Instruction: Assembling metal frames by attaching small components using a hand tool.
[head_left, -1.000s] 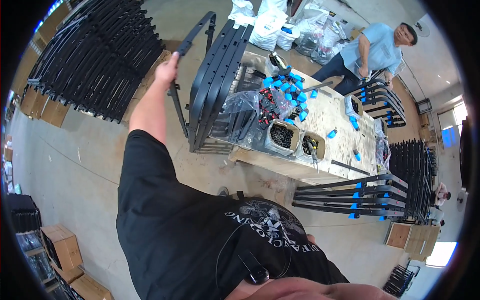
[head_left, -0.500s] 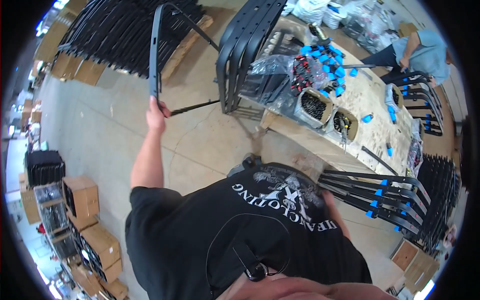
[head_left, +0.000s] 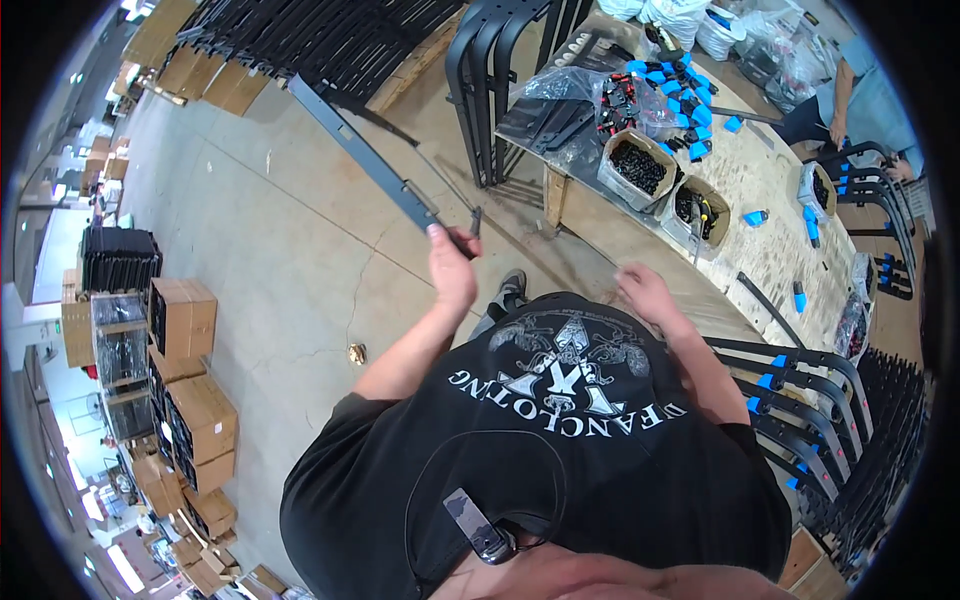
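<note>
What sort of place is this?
Probably a factory or assembly workshop: there's a big stack of long black parts, a workbench strewn with small blue pieces, and piles of cardboard boxes.

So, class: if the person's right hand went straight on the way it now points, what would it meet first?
The right hand would probably meet the workbench's wooden side first, though depth is unclear.

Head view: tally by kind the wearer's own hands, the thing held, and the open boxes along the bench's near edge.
Left hand and right hand: 2
Held black frame: 1
Open boxes: 2
Total: 5
</note>
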